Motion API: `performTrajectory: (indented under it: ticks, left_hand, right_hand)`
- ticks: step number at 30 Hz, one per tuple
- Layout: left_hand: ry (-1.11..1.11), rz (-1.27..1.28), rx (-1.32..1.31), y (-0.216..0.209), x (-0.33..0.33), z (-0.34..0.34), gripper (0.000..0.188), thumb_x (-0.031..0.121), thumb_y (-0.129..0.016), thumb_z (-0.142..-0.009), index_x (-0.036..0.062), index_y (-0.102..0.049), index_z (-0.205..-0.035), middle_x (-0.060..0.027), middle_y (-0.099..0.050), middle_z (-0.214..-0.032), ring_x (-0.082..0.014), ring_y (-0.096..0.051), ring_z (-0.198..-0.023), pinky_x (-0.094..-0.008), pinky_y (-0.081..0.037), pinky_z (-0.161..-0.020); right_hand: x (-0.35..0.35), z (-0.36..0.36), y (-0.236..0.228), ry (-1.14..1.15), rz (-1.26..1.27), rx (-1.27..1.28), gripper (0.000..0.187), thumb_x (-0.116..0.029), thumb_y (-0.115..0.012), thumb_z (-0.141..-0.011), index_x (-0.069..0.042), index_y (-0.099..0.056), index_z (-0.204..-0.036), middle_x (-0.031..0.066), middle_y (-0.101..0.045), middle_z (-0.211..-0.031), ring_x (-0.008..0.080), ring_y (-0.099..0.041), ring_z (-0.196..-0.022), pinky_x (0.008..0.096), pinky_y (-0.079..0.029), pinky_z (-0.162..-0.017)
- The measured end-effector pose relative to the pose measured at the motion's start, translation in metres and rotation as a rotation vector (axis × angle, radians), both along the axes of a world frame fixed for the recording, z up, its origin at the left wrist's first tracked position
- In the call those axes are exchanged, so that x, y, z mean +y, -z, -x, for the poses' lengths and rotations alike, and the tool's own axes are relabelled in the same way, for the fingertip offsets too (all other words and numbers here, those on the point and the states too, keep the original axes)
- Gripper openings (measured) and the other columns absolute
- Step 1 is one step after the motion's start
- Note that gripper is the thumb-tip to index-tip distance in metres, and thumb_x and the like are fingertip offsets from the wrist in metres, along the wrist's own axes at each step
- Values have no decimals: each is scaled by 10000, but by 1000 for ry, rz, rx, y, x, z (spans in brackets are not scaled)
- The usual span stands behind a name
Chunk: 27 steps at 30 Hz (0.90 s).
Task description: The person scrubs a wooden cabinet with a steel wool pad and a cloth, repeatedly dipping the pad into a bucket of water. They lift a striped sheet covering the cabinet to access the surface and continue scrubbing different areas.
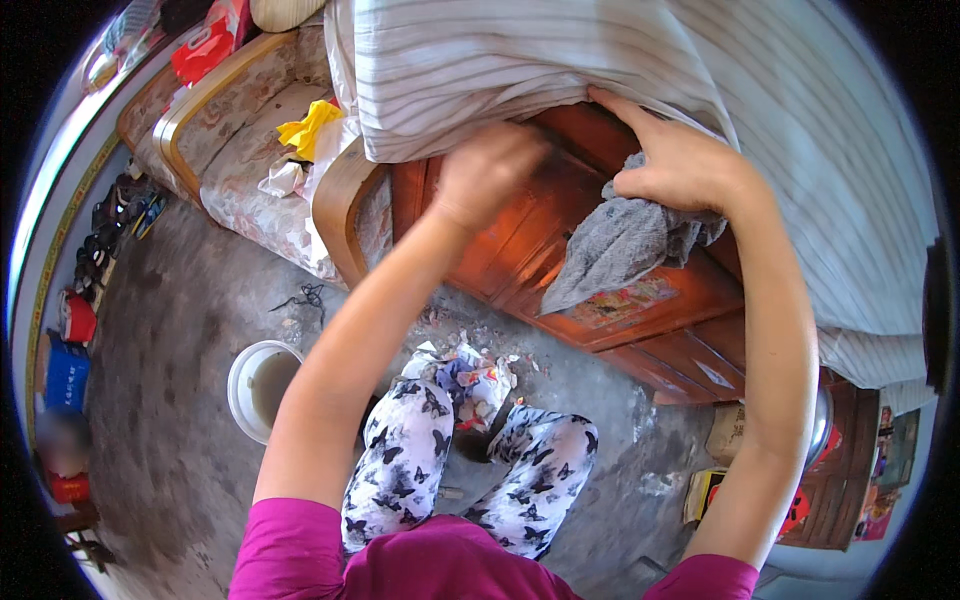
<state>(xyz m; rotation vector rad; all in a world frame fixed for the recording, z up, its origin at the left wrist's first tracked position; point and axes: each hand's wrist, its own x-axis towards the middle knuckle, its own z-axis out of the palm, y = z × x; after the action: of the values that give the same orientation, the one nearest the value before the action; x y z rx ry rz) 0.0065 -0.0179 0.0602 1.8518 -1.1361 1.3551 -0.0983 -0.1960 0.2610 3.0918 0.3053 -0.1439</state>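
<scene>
Head view: a striped sheet (520, 70) hangs over the top of a reddish wooden cabinet (560, 260), its lower edge lifted clear of the cabinet's front. The right hand (680, 160) presses a grey cloth (620, 245) against the wood, thumb hooked over the cloth's top and fingers stretched up under the sheet's edge. The cloth droops down the panel from that grip. The left hand (488, 172) sits at the sheet's hem, fingers curled in; it is blurred, so whether it actually grips the fabric I cannot tell. A white bucket (262, 388) stands on the floor, well left.
</scene>
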Motion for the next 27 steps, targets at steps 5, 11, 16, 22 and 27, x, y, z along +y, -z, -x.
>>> performTrajectory:
  ticks: [5,11,16,22,27]
  left_hand:
    - [-110,55,152,2,-11,13,280,83,-639,-794,92,-743,-1054,-92,-710,-1122,-301,-677,-1030,-410,-583,-860]
    - [99,-126,41,4,-52,39,319,117,-661,-767,80,-726,-1077,-93,-662,-1108,-302,-633,-989,-381,-570,-820]
    - [-101,118,286,3,-1,10,317,51,-645,-768,108,-746,-1062,-82,-708,-1043,-306,-674,-947,-416,-589,-812]
    - [98,-5,4,6,-78,44,141,150,-647,-723,74,-679,-838,-77,-586,-957,-266,-597,-893,-383,-558,-743]
    - [176,-310,-113,-7,-45,21,398,148,-648,-740,77,-728,-1124,-55,-647,-1063,-263,-633,-949,-360,-575,-784]
  right_hand:
    - [-14,4,4,-46,-73,-10,977,-304,-674,-756,-153,-274,-1634,328,-640,-1282,445,-650,-1100,452,-500,-979]
    - [-22,4,8,-5,-49,11,977,-306,-677,-759,-182,-269,-1638,310,-665,-1237,435,-668,-1033,455,-518,-936]
    - [-31,4,16,-62,-105,-33,967,-310,-674,-763,-180,-278,-1635,300,-651,-1275,418,-671,-1001,457,-522,-921]
    - [-28,3,19,-111,-161,-64,965,-269,-651,-746,-167,-287,-1634,262,-622,-1363,381,-662,-1011,429,-518,-933]
    - [-64,29,23,-49,-207,-104,979,-223,-623,-727,-178,-278,-1642,228,-586,-1436,354,-643,-974,399,-513,-940]
